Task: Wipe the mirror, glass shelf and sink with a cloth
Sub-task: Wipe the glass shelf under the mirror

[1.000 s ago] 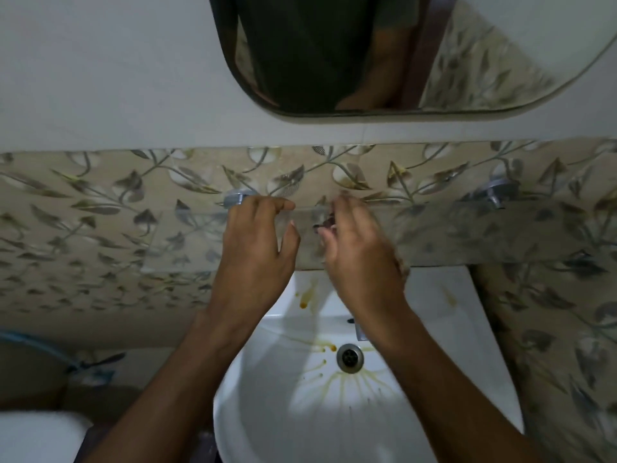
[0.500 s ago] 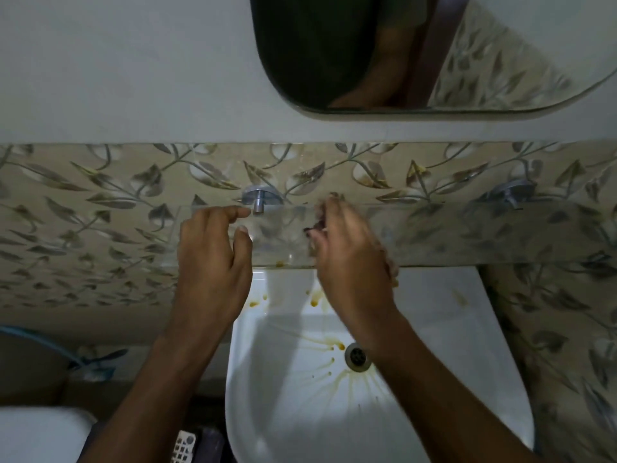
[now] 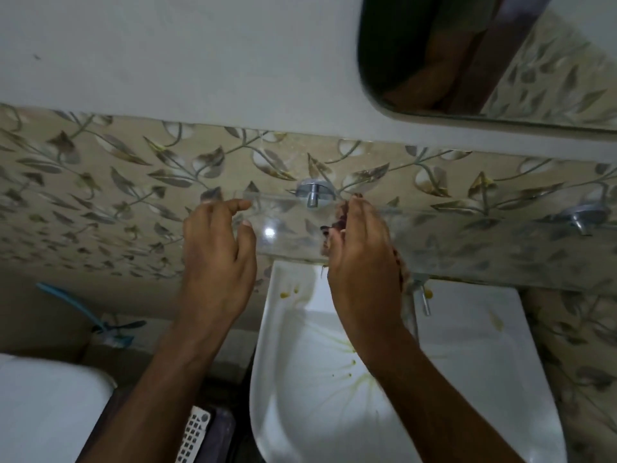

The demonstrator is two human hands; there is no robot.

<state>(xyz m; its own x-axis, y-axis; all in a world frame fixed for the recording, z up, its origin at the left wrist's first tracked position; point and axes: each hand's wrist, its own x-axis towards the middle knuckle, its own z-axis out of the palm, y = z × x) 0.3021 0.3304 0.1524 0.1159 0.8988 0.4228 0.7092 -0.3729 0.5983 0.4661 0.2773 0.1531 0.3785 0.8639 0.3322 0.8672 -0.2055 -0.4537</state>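
step: wiping glass shelf (image 3: pixel 287 228), between the hands | right hand (image 3: pixel 362 262) clutches cloth (image 3: pixel 337 222) on shelf | left hand (image 3: pixel 217 259) steadies shelf end, fingers loosely bent | sink (image 3: pixel 484 379) below hands, yellow-stained, likely unwiped | mirror (image 3: pixel 500 61) upper right, state unclear

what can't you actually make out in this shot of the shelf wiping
Head view only:
- cloth: mostly hidden under the right hand; only dark scraps show, so its size and colour are unclear.
- tap: partly behind the right wrist.
- mirror: cut off by the top and right edges.
- glass shelf: its left end lies behind the left hand; whether those fingers touch it is unclear.
- sink: drain hidden by the right forearm.
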